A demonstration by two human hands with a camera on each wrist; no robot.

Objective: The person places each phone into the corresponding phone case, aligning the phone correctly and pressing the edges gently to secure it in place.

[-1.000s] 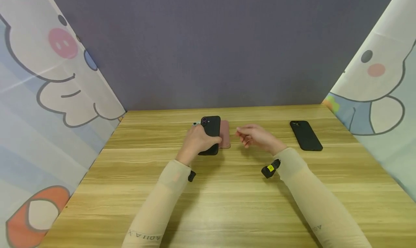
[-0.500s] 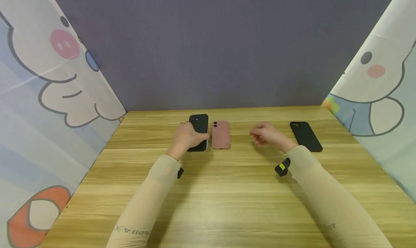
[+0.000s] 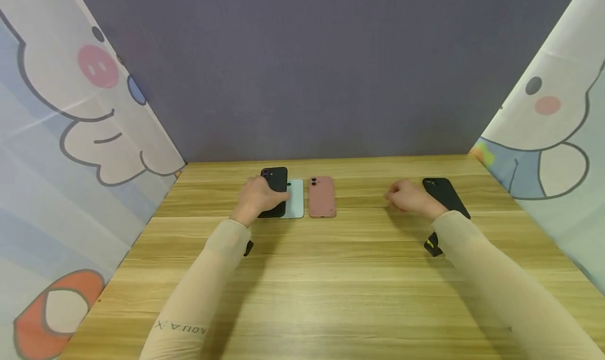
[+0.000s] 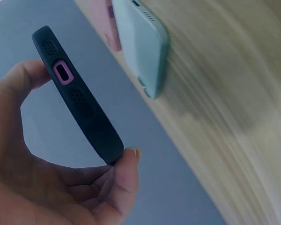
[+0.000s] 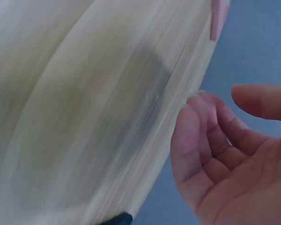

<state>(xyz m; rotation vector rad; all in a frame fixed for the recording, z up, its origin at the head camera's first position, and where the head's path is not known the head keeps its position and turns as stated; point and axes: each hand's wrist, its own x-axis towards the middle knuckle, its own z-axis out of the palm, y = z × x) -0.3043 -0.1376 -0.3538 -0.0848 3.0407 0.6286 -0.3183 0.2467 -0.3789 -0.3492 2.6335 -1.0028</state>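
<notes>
On the wooden table [image 3: 331,276], far side, left of centre: black case [image 3: 275,184], gripped by the left hand [image 3: 257,197] between thumb and fingertips, lifted clear of the surface in the left wrist view, its pink-ringed port facing the camera. Just to its right, lying flat: mint-green phone [image 3: 296,198]. Just beside that, lying flat and apart from it: pink phone [image 3: 322,196]. Right side: right hand [image 3: 410,197], fingers loosely curled, holding nothing, just beside the near edge of a second black phone [image 3: 446,194] lying flat. Both arms in beige sleeves.
</notes>
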